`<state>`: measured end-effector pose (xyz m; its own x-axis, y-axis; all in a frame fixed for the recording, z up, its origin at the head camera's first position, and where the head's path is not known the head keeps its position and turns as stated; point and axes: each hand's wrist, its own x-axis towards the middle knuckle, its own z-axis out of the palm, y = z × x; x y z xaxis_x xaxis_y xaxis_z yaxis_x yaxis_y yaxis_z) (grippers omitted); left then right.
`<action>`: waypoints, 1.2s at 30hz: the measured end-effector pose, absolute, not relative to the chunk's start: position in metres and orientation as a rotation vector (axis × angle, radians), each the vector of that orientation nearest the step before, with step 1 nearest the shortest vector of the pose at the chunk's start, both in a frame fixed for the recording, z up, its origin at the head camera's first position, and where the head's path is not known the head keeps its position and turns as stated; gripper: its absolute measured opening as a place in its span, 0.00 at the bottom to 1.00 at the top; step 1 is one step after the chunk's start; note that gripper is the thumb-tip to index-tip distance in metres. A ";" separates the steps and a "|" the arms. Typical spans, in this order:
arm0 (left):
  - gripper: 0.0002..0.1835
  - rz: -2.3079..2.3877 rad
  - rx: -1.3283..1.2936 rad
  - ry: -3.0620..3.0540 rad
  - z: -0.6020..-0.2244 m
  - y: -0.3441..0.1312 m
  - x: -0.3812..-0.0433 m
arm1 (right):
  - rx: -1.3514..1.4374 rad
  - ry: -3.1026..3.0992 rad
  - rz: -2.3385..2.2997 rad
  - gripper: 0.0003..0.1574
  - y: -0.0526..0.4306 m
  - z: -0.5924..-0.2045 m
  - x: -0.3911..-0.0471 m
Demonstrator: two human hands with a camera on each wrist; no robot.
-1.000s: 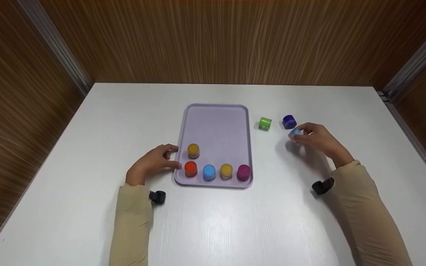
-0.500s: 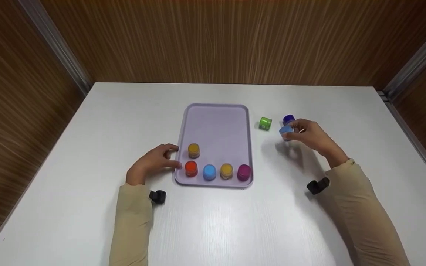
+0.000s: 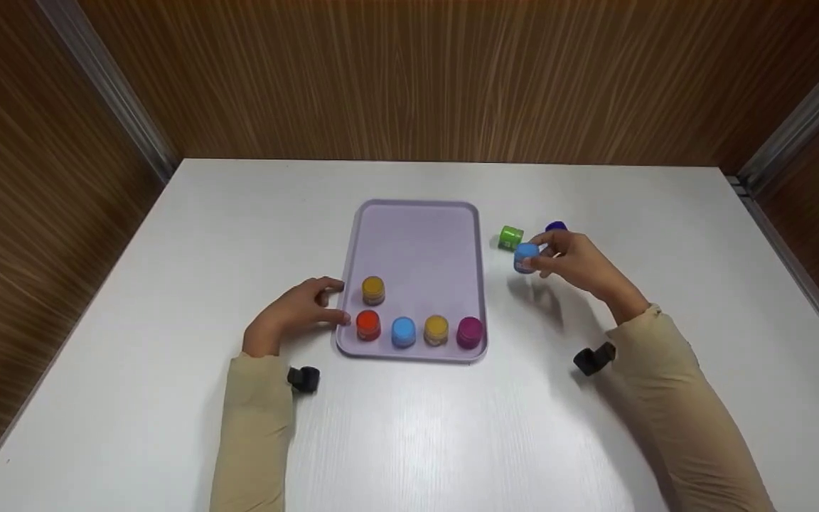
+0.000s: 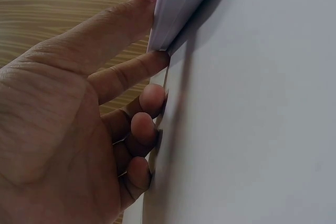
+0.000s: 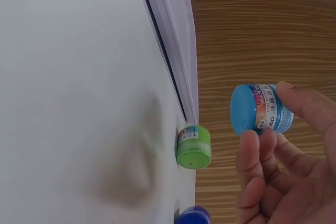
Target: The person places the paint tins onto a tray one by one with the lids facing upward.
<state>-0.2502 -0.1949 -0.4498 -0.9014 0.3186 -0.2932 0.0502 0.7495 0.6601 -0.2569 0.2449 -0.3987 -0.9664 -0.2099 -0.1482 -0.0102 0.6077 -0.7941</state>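
Head view: light-blue jar (image 3: 525, 257) is pinched in the right hand (image 3: 571, 262), lifted off the white table (image 3: 168, 284), just right of the lilac tray (image 3: 416, 235) and level with its middle. Tray lies to the left of that hand; the free tray floor is up and left of the row of jars. Jar's short axis is tipped sideways, cap toward the tray. Green jar (image 3: 510, 237) lies on its side just behind the held jar; dark-blue jar (image 3: 556, 227) is mostly hidden behind the fingers. On the tray: orange-yellow jar (image 3: 372, 290), then a front row of red jar (image 3: 367, 325), blue jar (image 3: 402, 331), yellow jar (image 3: 436, 330), magenta jar (image 3: 469, 332), all upright. Left hand (image 3: 294, 313) rests at the tray's near-left edge, nothing gripped, fingers relaxed.

Left wrist view: left hand (image 4: 79, 129) fingertips are laid against the tray's rim (image 4: 178, 9); thin smooth plastic lip, fingers loosely bent, nothing held.

Right wrist view: light-blue jar (image 5: 260, 109) is held between thumb and fingertips of the right hand (image 5: 283, 171); squat cylinder, glossy plastic cap, printed paper label round the body. Green jar (image 5: 193, 147) lies on the matte tabletop; dark-blue jar (image 5: 193, 216) shows at the frame's edge.
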 end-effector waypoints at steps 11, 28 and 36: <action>0.38 0.960 0.290 2.566 -0.449 -0.195 -0.249 | -0.286 2.620 -1.276 0.27 0.222 -0.402 -0.260; 0.37 0.974 0.291 2.551 -0.449 -0.195 -0.249 | -0.385 2.584 -1.340 0.27 0.180 -0.393 -0.258; 0.38 0.960 0.321 2.563 -0.449 -0.195 -0.250 | -0.422 2.545 -1.374 0.24 0.164 -0.396 -0.262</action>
